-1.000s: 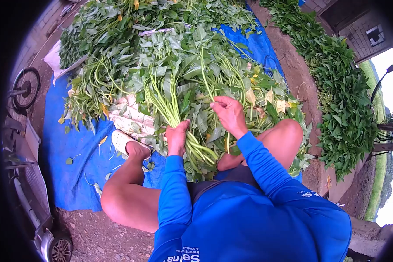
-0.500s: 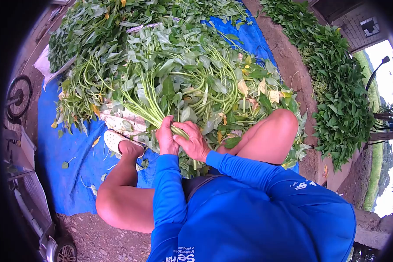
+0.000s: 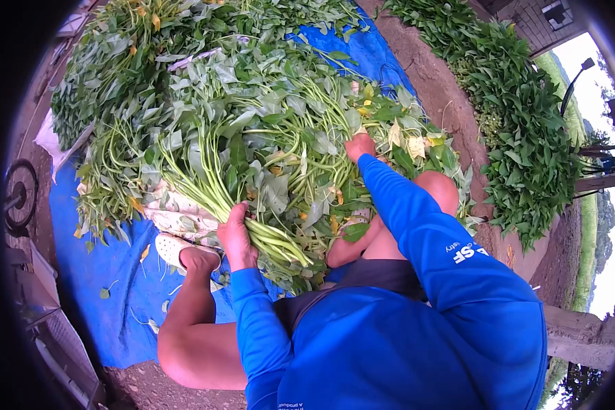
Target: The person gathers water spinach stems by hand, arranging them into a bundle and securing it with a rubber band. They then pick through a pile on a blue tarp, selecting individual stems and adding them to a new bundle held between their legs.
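Leafy-stem bundle [image 3: 212, 184] in hand above a blue tarp

The blue tarp [image 3: 89, 287] bears a broad heap of greens [image 3: 253, 96]. The bundle slants over its near side, gripped around the stems by the left hand [image 3: 236, 236]. The right hand [image 3: 361, 145] is curled at the heap; whether it grips a stem cannot be told. In the inspector's judgement, sound practice is a firm but uncrushing left grip, each stem eased free without tearing and laid with its butt level with the others. Condition: stems pale green, long and smooth-looking; leaves mostly green; butts slightly uneven. Dry, yellowed leaves [image 3: 415, 147] lie near the right hand, apart from the bundle.
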`<state>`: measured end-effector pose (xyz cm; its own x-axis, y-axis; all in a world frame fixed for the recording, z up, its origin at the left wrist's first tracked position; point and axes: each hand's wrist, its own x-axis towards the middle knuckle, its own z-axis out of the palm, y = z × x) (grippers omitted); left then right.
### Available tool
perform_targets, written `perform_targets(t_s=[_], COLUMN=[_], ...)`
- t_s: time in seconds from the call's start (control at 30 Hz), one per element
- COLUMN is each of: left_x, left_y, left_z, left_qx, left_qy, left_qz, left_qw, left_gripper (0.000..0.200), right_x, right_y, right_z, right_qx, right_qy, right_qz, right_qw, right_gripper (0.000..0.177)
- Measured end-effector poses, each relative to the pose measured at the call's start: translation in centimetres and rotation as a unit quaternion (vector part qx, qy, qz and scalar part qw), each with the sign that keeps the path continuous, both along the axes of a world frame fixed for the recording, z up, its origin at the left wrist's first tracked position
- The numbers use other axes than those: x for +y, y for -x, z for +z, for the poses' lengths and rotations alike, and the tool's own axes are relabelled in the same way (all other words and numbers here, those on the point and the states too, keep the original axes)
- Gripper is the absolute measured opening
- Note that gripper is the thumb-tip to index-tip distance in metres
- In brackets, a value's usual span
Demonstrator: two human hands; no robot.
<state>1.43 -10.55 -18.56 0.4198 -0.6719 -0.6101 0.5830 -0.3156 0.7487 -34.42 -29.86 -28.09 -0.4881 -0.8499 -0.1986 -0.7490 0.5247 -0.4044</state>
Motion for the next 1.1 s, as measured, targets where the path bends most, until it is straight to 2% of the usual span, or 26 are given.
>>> perform_targets(t_s=[0.07,0.1,0.2,0.23,0.27,0.33,0.47,0.53,0.63,0.73,0.77,0.8,0.87,0.93,1.03,1.1], left_x=[0.0,-0.2,-0.7,-0.9,-1.0,-0.9,-0.1,0.2,0.8,-0.9,-0.2,0.9,0.8,1.0,1.0,1.2], left_y=[0.3,0.4,0.6,0.6,0.5,0.5,0.4,0.2,0.1,-1.0,-0.7,-0.4,-0.2,-0.1,-0.2,0.0], left_z=[0.7,0.7,0.6,0.7,0.8,1.1,1.4,1.3,1.2,1.9,2.0,2.0,2.3,1.7,1.7,1.4], left_qx=[-0.01,-0.01,0.002,0.003,0.003,0.015,0.022,0.029,0.04,0.047,0.049,0.052,0.048,0.045,0.053,0.056], left_qy=[-0.006,-0.008,-0.003,-0.001,0.003,0.006,0.016,0.023,0.018,0.037,0.029,0.019,0.041,0.038,0.038,0.045], left_qz=[-0.017,-0.022,-0.031,-0.034,-0.037,-0.036,-0.04,-0.041,-0.05,-0.027,-0.042,-0.057,-0.053,-0.051,-0.069,-0.076], left_qw=[1.0,1.0,1.0,0.999,0.999,0.999,0.999,0.998,0.998,0.998,0.997,0.997,0.997,0.997,0.995,0.995], left_gripper=[0.018,0.018,0.017,0.017,0.017,0.017,0.017,0.017,0.016,0.017,0.017,0.017,0.019,0.019,0.019,0.02], right_x=[0.7,0.9,0.2,0.7,0.8,1.4,2.3,3.3,3.7,5.3,5.5,8.1,6.5,8.6,7.6,8.3], right_y=[-0.6,-0.9,-0.4,-1.3,-1.9,-2.6,-0.4,0.1,1.2,1.0,0.8,1.4,-0.4,-1.7,-3.4,-4.8], right_z=[1.2,0.9,2.1,3.7,6.1,12.1,21.1,25.9,27.9,30.2,30.0,29.5,30.2,29.9,28.4,27.6], right_qx=[0.004,0.022,-0.075,-0.183,-0.262,-0.413,-0.655,-0.655,-0.621,-0.675,-0.644,-0.652,-0.665,-0.647,-0.623,-0.579], right_qy=[0.009,0.081,0.039,0.092,0.059,-0.012,0.016,0.062,0.079,0.086,0.086,0.094,0.103,0.129,0.139,0.147], right_qz=[0.024,0.01,0.03,0.01,0.005,-0.007,0.058,0.125,0.131,0.194,0.183,0.166,0.206,0.176,0.209,0.227], right_qw=[1.0,0.996,0.996,0.979,0.963,0.911,0.753,0.743,0.768,0.707,0.738,0.734,0.711,0.731,0.741,0.769], right_gripper=[0.031,0.035,0.038,0.035,0.034,0.032,0.02,0.025,0.028,0.029,0.029,0.029,0.029,0.03,0.032,0.033])
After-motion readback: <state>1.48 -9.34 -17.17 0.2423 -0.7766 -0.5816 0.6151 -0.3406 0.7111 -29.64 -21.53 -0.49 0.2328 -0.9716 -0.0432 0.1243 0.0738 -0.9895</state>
